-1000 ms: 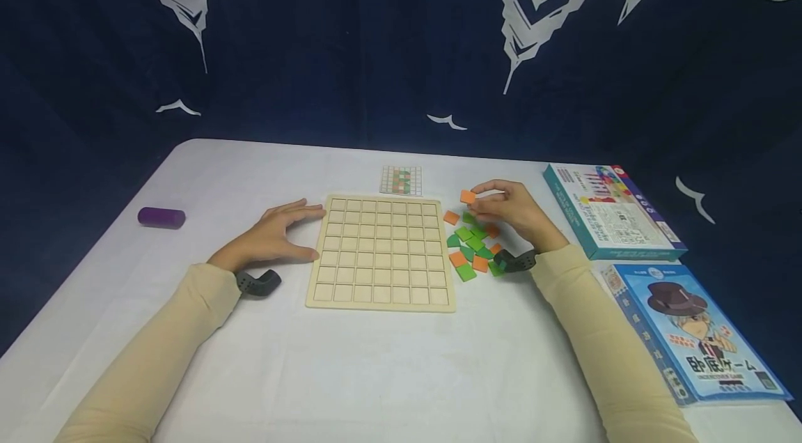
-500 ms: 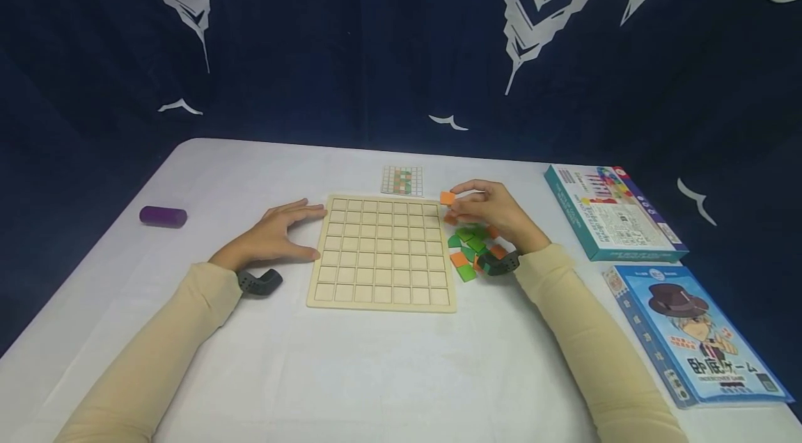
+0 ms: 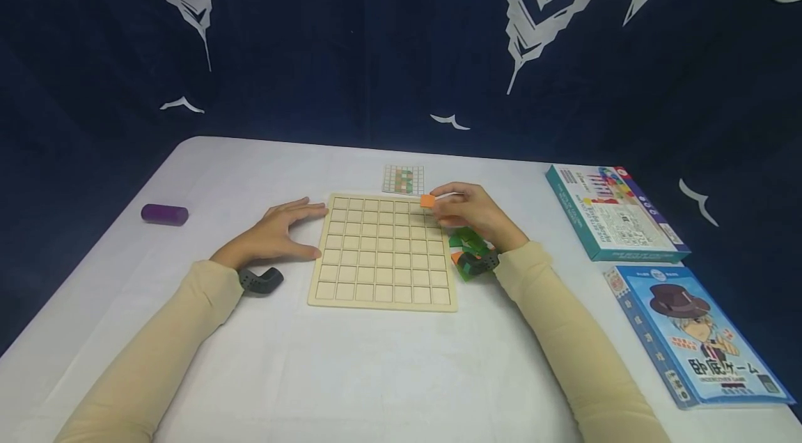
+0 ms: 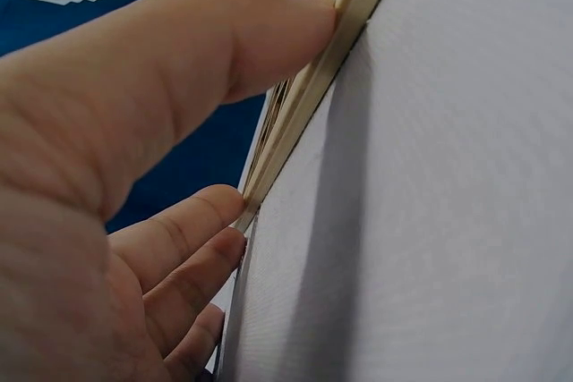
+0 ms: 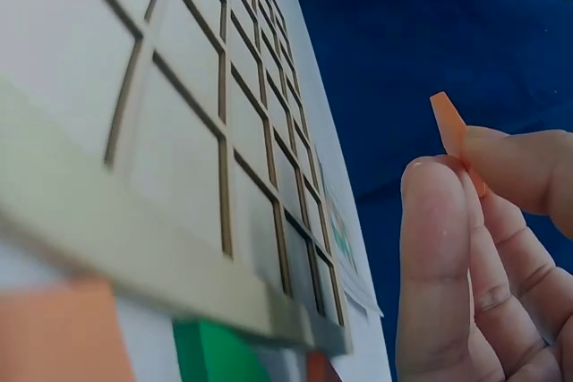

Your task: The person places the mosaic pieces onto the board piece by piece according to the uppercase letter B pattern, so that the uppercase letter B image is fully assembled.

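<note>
A square wooden grid board [image 3: 383, 251] lies on the white table, its cells bare. My left hand [image 3: 272, 237] rests at the board's left edge, thumb and fingertips against the rim and the fingers spread fairly straight. Between thumb and fingers, my right hand [image 3: 473, 212] pinches an orange square tile [image 3: 427, 200] over the board's far right corner. The right wrist view shows that tile [image 5: 449, 127] edge-on, raised above the grid. Beneath the right wrist, a pile of green and orange tiles [image 3: 466, 241] is partly hidden beside the board.
Behind the board lies a small pattern card [image 3: 404, 180] with a coloured grid. A purple cylinder [image 3: 164, 214] sits at the far left. Two boxes, one teal-sided [image 3: 617, 213] and one blue [image 3: 698, 335], lie along the right side. A dark blue patterned curtain [image 3: 351, 46] hangs behind.
My right hand has carried the orange tile leftward from above the tile pile to the board's far right corner. The left hand stays at the board's edge.
</note>
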Tool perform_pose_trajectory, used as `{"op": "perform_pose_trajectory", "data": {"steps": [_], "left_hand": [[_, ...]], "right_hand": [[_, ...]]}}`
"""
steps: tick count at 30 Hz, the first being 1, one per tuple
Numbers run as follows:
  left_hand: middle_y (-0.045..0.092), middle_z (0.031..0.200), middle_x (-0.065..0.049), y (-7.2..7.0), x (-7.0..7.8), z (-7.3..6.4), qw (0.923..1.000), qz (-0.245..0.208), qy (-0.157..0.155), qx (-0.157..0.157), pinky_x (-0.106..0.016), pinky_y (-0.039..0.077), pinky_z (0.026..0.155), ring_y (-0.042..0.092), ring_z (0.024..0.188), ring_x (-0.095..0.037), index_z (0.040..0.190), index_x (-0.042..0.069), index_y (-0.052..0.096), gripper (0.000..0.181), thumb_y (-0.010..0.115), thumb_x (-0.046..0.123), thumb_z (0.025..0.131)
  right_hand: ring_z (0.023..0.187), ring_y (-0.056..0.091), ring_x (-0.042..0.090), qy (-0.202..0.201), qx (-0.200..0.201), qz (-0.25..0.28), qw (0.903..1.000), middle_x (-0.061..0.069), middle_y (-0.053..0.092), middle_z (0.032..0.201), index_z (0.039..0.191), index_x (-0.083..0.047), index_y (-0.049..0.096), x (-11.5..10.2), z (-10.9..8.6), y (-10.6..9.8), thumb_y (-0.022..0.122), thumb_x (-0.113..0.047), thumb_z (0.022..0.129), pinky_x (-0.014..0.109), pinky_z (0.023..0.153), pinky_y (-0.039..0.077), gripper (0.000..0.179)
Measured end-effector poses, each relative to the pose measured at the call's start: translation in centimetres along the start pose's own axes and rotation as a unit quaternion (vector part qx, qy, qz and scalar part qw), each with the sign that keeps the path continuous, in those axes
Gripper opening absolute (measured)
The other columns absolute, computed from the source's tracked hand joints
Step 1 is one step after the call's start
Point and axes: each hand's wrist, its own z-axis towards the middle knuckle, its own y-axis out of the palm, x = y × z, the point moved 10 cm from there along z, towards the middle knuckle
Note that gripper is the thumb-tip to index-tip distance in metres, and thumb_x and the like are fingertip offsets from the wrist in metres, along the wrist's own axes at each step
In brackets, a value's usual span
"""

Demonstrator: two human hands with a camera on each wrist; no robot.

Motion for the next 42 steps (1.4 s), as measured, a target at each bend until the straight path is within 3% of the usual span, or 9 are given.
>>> {"op": "perform_pose_trajectory", "data": {"steps": [28,38,42], "left_hand": [[0.041,0.172,-0.011,-0.1,-0.1,-0.1,1.0000,0.001,0.002,-0.004,-0.070,0.006,0.130,0.015,0.165,-0.041,0.161,0.008,0.051,0.096,0.091,0.040,0.081],[0.041,0.172,-0.012,0.0,-0.1,-0.1,1.0000,0.003,0.001,-0.007,-0.069,0.005,0.130,0.015,0.165,-0.041,0.161,0.007,0.051,0.097,0.091,0.042,0.080],[0.041,0.172,-0.013,0.0,-0.2,-0.1,1.0000,0.007,0.000,-0.006,-0.068,0.006,0.130,0.016,0.165,-0.041,0.161,0.007,0.051,0.097,0.091,0.042,0.080]], "right_hand": [[0.076,0.074,0.012,0.026,-0.024,0.066,0.9972,0.006,0.077,0.088,0.137,0.009,0.060,0.4,2.8,6.1,0.067,0.011,0.099,0.021,0.069,0.063,0.039],[0.070,0.071,0.009,0.032,-0.033,0.058,0.9972,0.006,0.075,0.087,0.130,0.007,0.063,0.5,3.5,7.9,0.069,0.009,0.099,0.018,0.062,0.061,0.031],[0.068,0.070,0.008,0.035,-0.032,0.026,0.9985,0.006,0.074,0.091,0.134,0.008,0.062,0.4,3.7,8.3,0.069,0.007,0.099,0.017,0.061,0.060,0.036]]}}
